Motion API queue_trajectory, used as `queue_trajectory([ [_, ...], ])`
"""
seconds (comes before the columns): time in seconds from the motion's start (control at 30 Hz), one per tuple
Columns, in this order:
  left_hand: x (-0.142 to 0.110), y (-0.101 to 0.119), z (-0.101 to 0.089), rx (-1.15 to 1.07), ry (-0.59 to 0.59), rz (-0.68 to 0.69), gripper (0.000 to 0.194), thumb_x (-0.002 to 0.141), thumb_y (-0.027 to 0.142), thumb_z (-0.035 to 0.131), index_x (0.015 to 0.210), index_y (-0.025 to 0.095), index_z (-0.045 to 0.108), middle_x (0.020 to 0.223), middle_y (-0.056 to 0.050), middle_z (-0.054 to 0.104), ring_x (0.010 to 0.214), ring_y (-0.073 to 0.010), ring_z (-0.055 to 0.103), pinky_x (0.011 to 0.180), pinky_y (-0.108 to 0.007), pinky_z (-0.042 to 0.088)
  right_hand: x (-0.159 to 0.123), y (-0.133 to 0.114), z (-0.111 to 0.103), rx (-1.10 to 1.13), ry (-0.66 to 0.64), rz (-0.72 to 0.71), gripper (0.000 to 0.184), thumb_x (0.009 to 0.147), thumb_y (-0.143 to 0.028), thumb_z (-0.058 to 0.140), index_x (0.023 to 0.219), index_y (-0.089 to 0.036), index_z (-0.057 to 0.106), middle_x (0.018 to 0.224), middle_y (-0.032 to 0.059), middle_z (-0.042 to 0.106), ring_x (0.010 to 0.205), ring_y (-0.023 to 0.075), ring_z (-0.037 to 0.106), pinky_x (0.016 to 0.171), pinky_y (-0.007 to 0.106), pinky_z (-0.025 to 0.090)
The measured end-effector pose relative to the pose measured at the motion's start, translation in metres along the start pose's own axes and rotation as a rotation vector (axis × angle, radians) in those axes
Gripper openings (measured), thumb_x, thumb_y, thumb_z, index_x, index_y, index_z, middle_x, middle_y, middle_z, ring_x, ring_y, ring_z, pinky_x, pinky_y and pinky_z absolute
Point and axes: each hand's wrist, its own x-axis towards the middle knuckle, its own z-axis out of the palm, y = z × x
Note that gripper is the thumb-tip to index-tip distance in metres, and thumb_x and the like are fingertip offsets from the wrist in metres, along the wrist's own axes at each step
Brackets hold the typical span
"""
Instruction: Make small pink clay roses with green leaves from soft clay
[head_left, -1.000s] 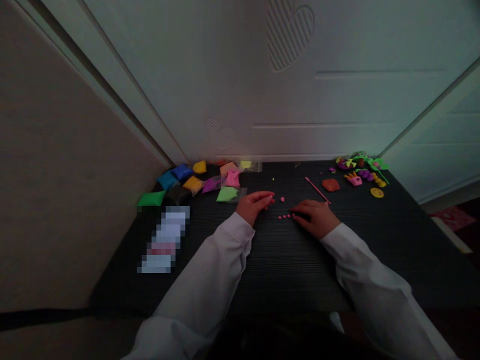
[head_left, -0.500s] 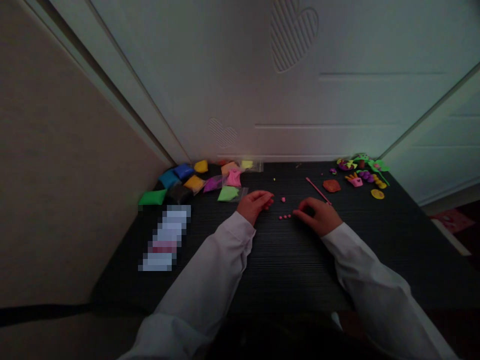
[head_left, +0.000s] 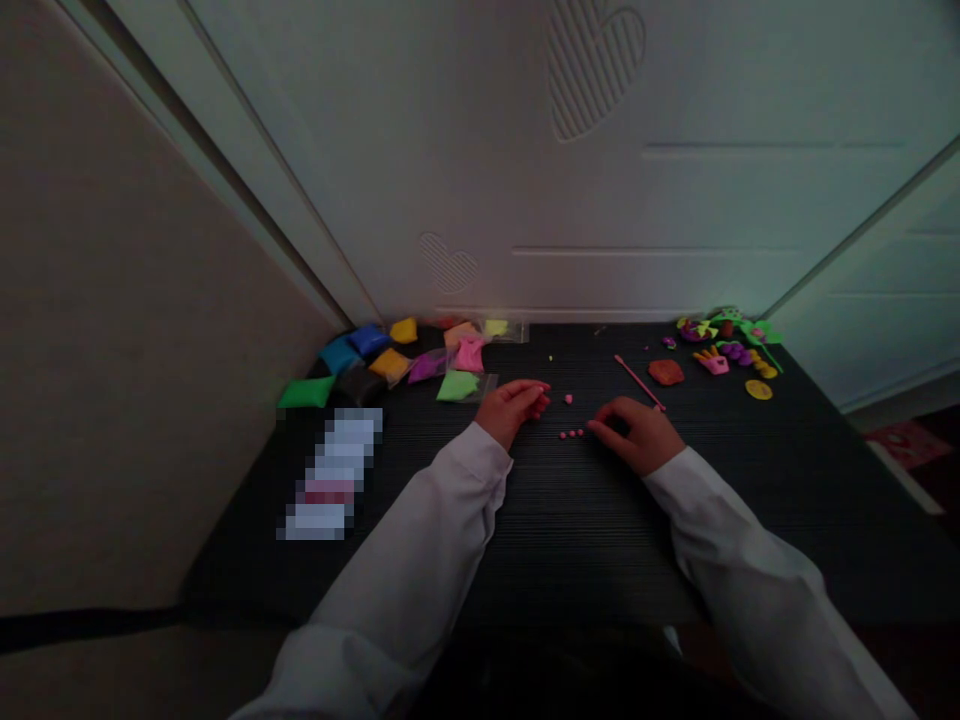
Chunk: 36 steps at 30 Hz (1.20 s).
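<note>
My left hand (head_left: pixel 513 408) is closed in a pinch above the dark table, and a bit of pink clay (head_left: pixel 541 388) shows at its thumb and fingertip. Opposite it, my right hand (head_left: pixel 636 432) has thumb and forefinger pressed together, low at the right end of a short row of small pink clay balls (head_left: pixel 572 433). Whatever is between those right fingertips is hidden. Between the hands, slightly farther back, lies a larger pink clay lump (head_left: pixel 568 399). A thin pink modelling tool (head_left: pixel 640 383) lies slanted behind my right hand.
Bags of coloured clay (head_left: pixel 390 366) line the table's back left, before a blurred flat object (head_left: pixel 335 475). A reddish-brown clay piece (head_left: pixel 666 372), a yellow disc (head_left: pixel 758 389) and several shaped clay figures (head_left: pixel 739 352) lie at the back right. A white panel (head_left: pixel 465 150) rises behind the table (head_left: pixel 570 540).
The view has shifted very slightly. The fingers of my left hand have shifted a little, with pink now plainer at their tips; my right hand stays by the row of balls.
</note>
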Motion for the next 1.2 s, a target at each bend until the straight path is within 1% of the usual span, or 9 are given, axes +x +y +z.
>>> queue_trajectory([
  [0.07, 0.0, 0.0, 0.0, 0.006, 0.001, 0.003, 0.023, 0.06, 0.03, 0.062, 0.075, 0.012, 0.06, 0.062, -0.001, 0.058, 0.056, -0.0074, 0.052, 0.051, -0.02, 0.038, 0.0, 0.002, 0.002, 0.001, -0.016, 0.0, 0.019, 0.071, -0.038, 0.051, 0.071, -0.019, 0.053, 0.067, 0.0011, 0.055, 0.061, 0.0133, 0.052, 0.055, 0.026, 0.041],
  [0.13, 0.0, -0.001, 0.0, 0.017, -0.003, 0.012, 0.022, 0.059, 0.029, 0.063, 0.074, 0.012, 0.06, 0.062, 0.0, 0.058, 0.056, -0.0072, 0.052, 0.052, -0.02, 0.038, 0.0, 0.003, 0.003, 0.006, -0.031, -0.012, 0.015, 0.071, -0.034, 0.052, 0.073, -0.019, 0.054, 0.069, 0.0013, 0.055, 0.063, 0.0129, 0.052, 0.057, 0.026, 0.042],
  [0.27, 0.002, -0.004, -0.002, 0.048, -0.026, 0.044, 0.024, 0.055, 0.024, 0.067, 0.076, 0.014, 0.06, 0.065, 0.002, 0.058, 0.058, -0.0062, 0.051, 0.053, -0.02, 0.037, 0.001, 0.005, 0.004, 0.007, -0.037, -0.037, 0.015, 0.076, -0.026, 0.045, 0.084, -0.019, 0.057, 0.078, 0.0037, 0.057, 0.072, 0.0142, 0.054, 0.067, 0.028, 0.043],
  [0.4, 0.003, -0.006, -0.004, 0.076, -0.043, 0.064, 0.025, 0.054, 0.023, 0.067, 0.077, 0.015, 0.06, 0.067, 0.002, 0.058, 0.058, -0.0058, 0.049, 0.053, -0.02, 0.037, 0.001, 0.004, 0.004, 0.004, -0.049, -0.061, 0.02, 0.078, -0.025, 0.041, 0.087, -0.019, 0.057, 0.084, 0.0049, 0.058, 0.08, 0.0152, 0.054, 0.075, 0.03, 0.042],
  [0.6, 0.003, -0.007, -0.004, 0.097, -0.047, 0.072, 0.025, 0.054, 0.023, 0.068, 0.076, 0.015, 0.06, 0.066, 0.003, 0.057, 0.057, -0.0053, 0.049, 0.054, -0.02, 0.037, 0.001, 0.005, 0.005, -0.016, -0.069, -0.064, 0.014, 0.074, -0.028, 0.049, 0.079, -0.019, 0.058, 0.077, 0.0033, 0.056, 0.072, 0.0143, 0.053, 0.067, 0.028, 0.044],
  [0.7, 0.003, -0.007, -0.004, 0.102, -0.042, 0.071, 0.025, 0.053, 0.024, 0.068, 0.075, 0.014, 0.059, 0.065, 0.002, 0.057, 0.057, -0.0058, 0.049, 0.053, -0.02, 0.037, 0.001, 0.007, 0.006, -0.035, -0.07, -0.064, 0.014, 0.072, -0.027, 0.051, 0.08, -0.018, 0.058, 0.079, 0.0041, 0.056, 0.075, 0.0153, 0.052, 0.07, 0.029, 0.043],
  [0.83, 0.002, -0.005, -0.002, 0.102, -0.037, 0.065, 0.025, 0.058, 0.028, 0.065, 0.076, 0.013, 0.059, 0.065, 0.001, 0.057, 0.058, -0.0071, 0.051, 0.054, -0.021, 0.038, 0.001, 0.011, 0.009, -0.06, -0.076, -0.066, 0.017, 0.072, -0.027, 0.05, 0.083, -0.018, 0.06, 0.085, 0.0059, 0.056, 0.082, 0.0171, 0.052, 0.076, 0.032, 0.042],
  [0.93, 0.001, -0.005, -0.002, 0.095, -0.037, 0.064, 0.024, 0.059, 0.029, 0.064, 0.077, 0.013, 0.059, 0.066, 0.0, 0.058, 0.059, -0.0075, 0.052, 0.054, -0.021, 0.038, 0.001, 0.012, 0.009, -0.074, -0.08, -0.065, 0.019, 0.072, -0.028, 0.05, 0.084, -0.018, 0.061, 0.086, 0.0064, 0.056, 0.083, 0.0175, 0.052, 0.077, 0.032, 0.042],
  [1.2, 0.002, -0.006, -0.002, 0.097, -0.047, 0.072, 0.024, 0.055, 0.026, 0.068, 0.073, 0.014, 0.058, 0.064, 0.002, 0.057, 0.057, -0.0064, 0.05, 0.053, -0.019, 0.037, 0.001, 0.01, 0.008, -0.08, -0.089, -0.064, 0.02, 0.073, -0.029, 0.049, 0.086, -0.019, 0.06, 0.085, 0.006, 0.056, 0.082, 0.0173, 0.052, 0.076, 0.032, 0.042],
])
